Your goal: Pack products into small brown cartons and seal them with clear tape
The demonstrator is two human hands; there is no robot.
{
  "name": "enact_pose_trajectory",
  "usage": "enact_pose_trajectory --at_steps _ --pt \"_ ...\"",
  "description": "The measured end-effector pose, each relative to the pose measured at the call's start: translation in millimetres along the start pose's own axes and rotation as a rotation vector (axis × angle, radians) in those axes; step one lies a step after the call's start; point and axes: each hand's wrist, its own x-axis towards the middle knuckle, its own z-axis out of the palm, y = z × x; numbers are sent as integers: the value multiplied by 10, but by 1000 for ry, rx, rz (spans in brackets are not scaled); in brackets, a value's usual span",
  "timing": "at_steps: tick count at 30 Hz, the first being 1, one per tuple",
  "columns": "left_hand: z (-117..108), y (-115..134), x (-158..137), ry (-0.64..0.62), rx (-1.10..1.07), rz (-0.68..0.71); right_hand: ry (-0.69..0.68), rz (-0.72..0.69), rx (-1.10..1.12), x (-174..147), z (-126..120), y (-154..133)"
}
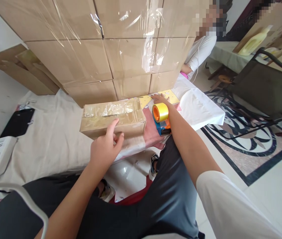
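My left fingers [112, 127] are loosely spread, index tip resting on the near top edge of the small cardboard carton [128, 121] and thumb apart from it, so I've got a light touch and not a grip. My right fingers [157, 97] are stretched out, laid on a yellow dotted patch [173, 96] at the foot of the stack. Can't tell if that patch is part of the cover or its own thing, and I don't see them closed round anything.

Tips, for what it's worth: the carton sits lengthwise in front of me on the cloth-covered worktop [56, 132], close to the near edge, so I'd keep that left touch soft but steady, or it could slide toward my knees. The top's got shiny tape over it with wrinkles, so flat fingertips beat nails there imo.

Watch the right forearm too. The yellow tape roll [164, 112] and its blue and orange dispenser [165, 125] are right beside it, easy to elbow off. And the stacked cartons [131, 56] loom just behind on the far side, so I'd reach low and avoid bumping them.
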Motion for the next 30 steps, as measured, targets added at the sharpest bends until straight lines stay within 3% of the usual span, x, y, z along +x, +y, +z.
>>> enact_pose_trajectory --at_steps 4,10,17,22,25,30 --pt "-13 -3 -7 -6 6 14 81 113 49 49 62 -47" --pt "-46 -17 -23 -42 18 21 272 173 166 203 -148 -67" --pt "-48 -20 -42 -48 33 25 404 18 406 118 -349 -259" --pt "-30 -17 -50 -47 39 17 388 -64 478 -12 -434 -359" --pt "-20 -17 -42 -52 33 6 388 -121 643 -106 -471 -431" --pt "0 -15 -30 -8 2 34 304 -355 859 -509 -540 -817"
